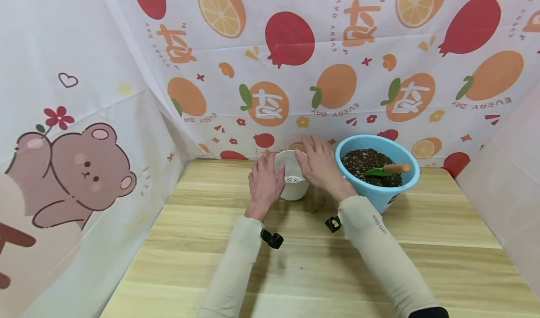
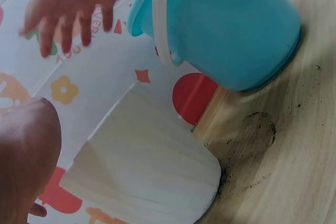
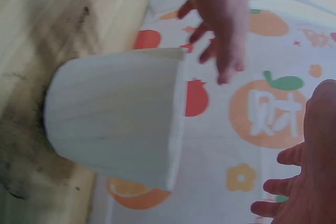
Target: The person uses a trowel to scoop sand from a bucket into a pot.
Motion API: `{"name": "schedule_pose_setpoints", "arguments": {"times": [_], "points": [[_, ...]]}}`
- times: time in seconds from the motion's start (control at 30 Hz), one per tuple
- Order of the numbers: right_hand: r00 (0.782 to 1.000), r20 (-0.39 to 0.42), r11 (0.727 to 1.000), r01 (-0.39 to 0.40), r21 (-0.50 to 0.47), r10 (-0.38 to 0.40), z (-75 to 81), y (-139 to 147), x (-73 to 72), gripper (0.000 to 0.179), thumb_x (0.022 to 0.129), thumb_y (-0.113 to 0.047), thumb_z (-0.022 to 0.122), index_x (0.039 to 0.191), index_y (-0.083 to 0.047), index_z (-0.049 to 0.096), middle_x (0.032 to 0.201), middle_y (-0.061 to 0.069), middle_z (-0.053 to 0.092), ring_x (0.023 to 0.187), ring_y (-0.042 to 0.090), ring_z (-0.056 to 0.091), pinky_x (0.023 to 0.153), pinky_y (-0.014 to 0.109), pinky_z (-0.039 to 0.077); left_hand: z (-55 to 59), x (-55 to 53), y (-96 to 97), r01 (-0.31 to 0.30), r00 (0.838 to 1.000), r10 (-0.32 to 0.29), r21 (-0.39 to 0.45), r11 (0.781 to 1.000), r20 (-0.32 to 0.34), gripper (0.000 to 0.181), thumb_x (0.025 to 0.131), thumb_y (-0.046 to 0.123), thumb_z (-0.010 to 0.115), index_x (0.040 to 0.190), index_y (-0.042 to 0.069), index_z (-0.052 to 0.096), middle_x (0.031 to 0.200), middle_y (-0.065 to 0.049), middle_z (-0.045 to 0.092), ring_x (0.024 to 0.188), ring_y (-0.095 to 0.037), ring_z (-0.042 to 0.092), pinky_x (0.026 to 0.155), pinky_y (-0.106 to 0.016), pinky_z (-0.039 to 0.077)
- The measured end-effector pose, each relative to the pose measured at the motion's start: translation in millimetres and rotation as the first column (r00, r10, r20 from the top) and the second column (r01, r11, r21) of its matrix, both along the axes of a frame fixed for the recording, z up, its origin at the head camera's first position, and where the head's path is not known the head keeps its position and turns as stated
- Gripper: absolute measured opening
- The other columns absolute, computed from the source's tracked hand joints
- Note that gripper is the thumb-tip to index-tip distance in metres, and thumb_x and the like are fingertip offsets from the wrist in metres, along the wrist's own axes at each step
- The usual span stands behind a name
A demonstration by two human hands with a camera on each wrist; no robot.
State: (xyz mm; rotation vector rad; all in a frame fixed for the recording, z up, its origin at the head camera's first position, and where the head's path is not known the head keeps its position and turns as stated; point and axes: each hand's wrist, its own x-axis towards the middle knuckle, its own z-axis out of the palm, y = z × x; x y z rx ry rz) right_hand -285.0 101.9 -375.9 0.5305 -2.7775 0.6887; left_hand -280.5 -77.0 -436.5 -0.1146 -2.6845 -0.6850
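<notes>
A white plant pot (image 1: 294,190) stands upright on the table, with a perforated base visible inside it. My left hand (image 1: 266,182) is at its left side, fingers spread and pointing away from me. On the opposite side, my right hand (image 1: 322,166) is raised near the rim, with its fingers extended. In the left wrist view, a gap shows between the pot wall (image 2: 147,161) and the right hand (image 2: 79,3). The right wrist view has both hands beyond the rim of the pot (image 3: 115,114), neither gripping it.
A blue bucket (image 1: 375,197) with a white handle (image 2: 160,19) stands right of the pot. Dark soil (image 1: 358,159) lies inside it, with a green trowel (image 1: 395,168) with a wooden handle resting on top. Soil crumbs (image 2: 262,129) mark the wooden table (image 1: 190,243). Printed cloth (image 1: 236,74) hangs behind.
</notes>
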Motion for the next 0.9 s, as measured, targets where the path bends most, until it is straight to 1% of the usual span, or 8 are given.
{"name": "schedule_pose_setpoints", "arguments": {"times": [0.1, 0.2, 0.27, 0.4, 0.57, 0.73, 0.9], "points": [[0.999, -0.032, 1.000, -0.017, -0.014, 0.017, 11.5, 5, 3.9, 0.061, 0.109, -0.045, 0.026, 0.160, -0.011, 0.028, 0.164, 0.026, 0.025, 0.152, 0.045, 0.025, 0.122, 0.065, 0.021, -1.9, -1.3, -1.8, 0.003, 1.000, -0.003, 0.004, 1.000, -0.024, 0.051, 0.107, 0.043, 0.037, 0.150, 0.017, 0.043, 0.150, -0.022, 0.046, 0.126, -0.048, 0.052, 0.094, -0.063, 0.050], [0.998, -0.052, 0.999, -0.027, -0.024, 0.026, 24.0, 12, 8.8, 0.060, 0.109, -0.045, 0.026, 0.159, -0.012, 0.030, 0.164, 0.024, 0.026, 0.152, 0.045, 0.025, 0.121, 0.066, 0.020, -2.9, -2.0, -2.7, 0.008, 0.999, -0.008, 0.014, 1.000, -0.045, 0.049, 0.107, 0.041, 0.040, 0.148, 0.014, 0.046, 0.144, -0.022, 0.051, 0.117, -0.047, 0.057, 0.086, -0.061, 0.054], [0.996, -0.081, 0.999, -0.031, -0.013, 0.030, 32.2, 18, 11.2, 0.060, 0.109, -0.044, 0.027, 0.159, -0.011, 0.031, 0.163, 0.025, 0.028, 0.151, 0.045, 0.027, 0.121, 0.066, 0.021, -3.2, -2.3, -3.1, 0.010, 0.999, -0.008, 0.029, 1.000, -0.049, 0.048, 0.106, 0.039, 0.043, 0.147, 0.014, 0.047, 0.143, -0.022, 0.053, 0.116, -0.047, 0.058, 0.085, -0.060, 0.054], [0.994, -0.103, 1.000, -0.020, 0.019, 0.022, 47.5, 32, 17.1, 0.060, 0.109, -0.044, 0.029, 0.159, -0.011, 0.031, 0.164, 0.024, 0.028, 0.153, 0.043, 0.025, 0.123, 0.063, 0.018, -4.0, -2.6, -4.2, 0.019, 0.999, -0.016, 0.066, 0.998, -0.050, 0.048, 0.106, 0.038, 0.043, 0.147, 0.012, 0.047, 0.141, -0.022, 0.054, 0.118, -0.045, 0.058, 0.085, -0.060, 0.053], [0.994, -0.105, 0.997, -0.002, 0.073, 0.010, 60.4, 53, 24.2, 0.061, 0.109, -0.044, 0.032, 0.159, -0.011, 0.030, 0.166, 0.021, 0.023, 0.154, 0.043, 0.019, 0.122, 0.065, 0.015, -5.8, -4.4, -6.8, 0.037, 0.997, -0.030, 0.103, 0.994, -0.064, 0.048, 0.106, 0.038, 0.044, 0.145, 0.010, 0.050, 0.140, -0.021, 0.056, 0.120, -0.043, 0.059, 0.088, -0.060, 0.053], [0.992, -0.124, 0.991, 0.012, 0.130, 0.004, 71.2, 72, 30.7, 0.061, 0.108, -0.045, 0.032, 0.159, -0.012, 0.030, 0.166, 0.021, 0.024, 0.153, 0.044, 0.019, 0.118, 0.068, 0.018, -8.5, -5.4, -9.1, 0.050, 0.996, -0.041, 0.124, 0.991, -0.075, 0.045, 0.105, 0.033, 0.048, 0.142, 0.008, 0.051, 0.138, -0.021, 0.057, 0.119, -0.043, 0.059, 0.090, -0.059, 0.053], [0.986, -0.165, 0.979, 0.030, 0.200, 0.004, 85.4, 88, 38.5, 0.059, 0.109, -0.045, 0.033, 0.158, -0.013, 0.033, 0.165, 0.021, 0.027, 0.152, 0.045, 0.021, 0.117, 0.068, 0.020, -10.2, -6.9, -11.0, 0.059, 0.997, -0.050, 0.136, 0.989, -0.067, 0.046, 0.105, 0.034, 0.047, 0.141, 0.005, 0.053, 0.138, -0.021, 0.057, 0.121, -0.041, 0.058, 0.093, -0.057, 0.053]]}}
